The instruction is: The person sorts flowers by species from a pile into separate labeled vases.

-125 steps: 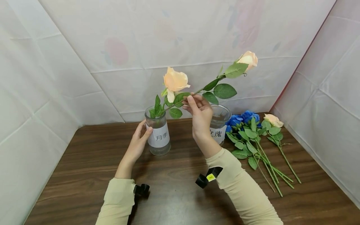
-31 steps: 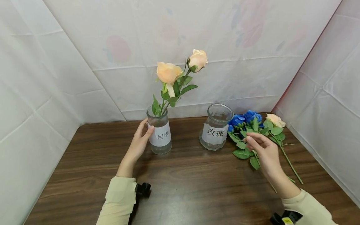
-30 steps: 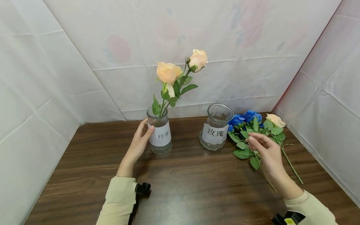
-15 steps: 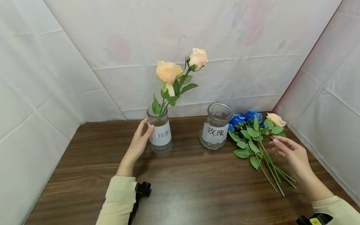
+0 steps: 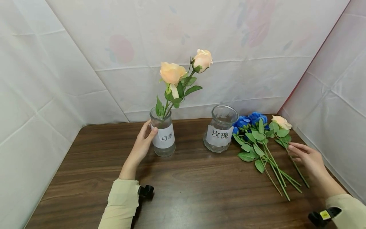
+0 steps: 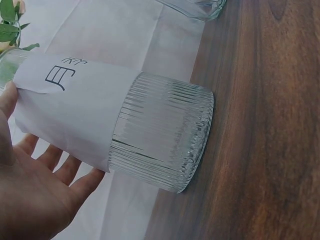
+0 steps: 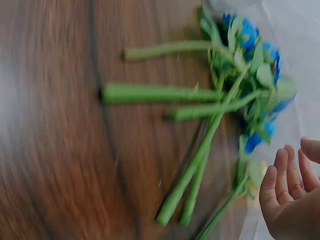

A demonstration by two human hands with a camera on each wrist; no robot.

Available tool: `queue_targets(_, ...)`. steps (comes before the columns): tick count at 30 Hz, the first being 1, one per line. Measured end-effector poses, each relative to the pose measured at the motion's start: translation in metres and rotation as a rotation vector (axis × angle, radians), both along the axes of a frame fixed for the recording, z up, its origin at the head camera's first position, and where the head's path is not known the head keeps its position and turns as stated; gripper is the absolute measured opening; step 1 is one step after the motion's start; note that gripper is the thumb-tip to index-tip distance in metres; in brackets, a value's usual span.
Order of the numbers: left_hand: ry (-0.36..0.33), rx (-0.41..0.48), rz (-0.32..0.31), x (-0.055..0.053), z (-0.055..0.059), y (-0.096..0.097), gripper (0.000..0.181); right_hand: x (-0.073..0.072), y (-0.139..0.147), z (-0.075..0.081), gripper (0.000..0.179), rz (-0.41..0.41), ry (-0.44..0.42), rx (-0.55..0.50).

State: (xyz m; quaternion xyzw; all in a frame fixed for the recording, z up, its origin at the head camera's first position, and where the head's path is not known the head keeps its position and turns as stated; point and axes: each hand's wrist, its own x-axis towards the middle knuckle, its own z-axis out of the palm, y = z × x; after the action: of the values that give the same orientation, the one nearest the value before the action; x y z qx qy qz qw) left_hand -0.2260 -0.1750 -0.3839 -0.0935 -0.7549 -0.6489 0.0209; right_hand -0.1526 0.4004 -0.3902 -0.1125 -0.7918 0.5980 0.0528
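My left hand (image 5: pixel 142 142) holds a clear glass vase (image 5: pixel 164 140), thumb on its white paper label and the other fingers round the far side. Ribbed glass shows on the vase's lower part (image 6: pixel 162 132) in the left wrist view. Two peach roses stand in it, one full bloom (image 5: pixel 172 73) and one bud (image 5: pixel 203 60). At the right, my right hand (image 5: pixel 310 161) hovers by the stem of a peach rose (image 5: pixel 281 122) lying on the table. In the right wrist view, the fingers of that hand (image 7: pixel 295 197) are loosely bent with nothing between them.
A wider glass jar (image 5: pixel 219 136) with a white label stands right of the vase. Beside it lie several blue flowers (image 5: pixel 257 119), their green stems (image 5: pixel 275 170) crossing towards the front. White cloth (image 5: pixel 114 76) hangs behind and at both sides of the wooden table (image 5: pixel 183 190).
The right hand has let go of the peach rosebud, now standing in the vase, and has moved right past the blue flowers to the lying peach rose. The left hand stays on the vase.
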Motion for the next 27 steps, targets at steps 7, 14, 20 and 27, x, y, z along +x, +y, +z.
queue_targets(7, -0.008, -0.003, 0.0, 0.001, 0.0, 0.001, 0.055, -0.005, 0.023, -0.016, 0.006, -0.049, -0.055, 0.089)
queue_targets(14, -0.004, -0.001, -0.001, 0.002, 0.0, 0.001, 0.057, -0.009, 0.034, -0.027, 0.004, -0.066, -0.135, 0.235)
queue_targets(20, -0.011, 0.004, 0.001, 0.003, -0.001, 0.001, 0.056, -0.013, 0.033, -0.029, 0.04, -0.082, -0.177, 0.347)
queue_targets(27, -0.014, 0.002, -0.002, 0.003, 0.0, 0.001, 0.057, -0.013, 0.028, -0.027, 0.057, -0.092, -0.219, 0.452)
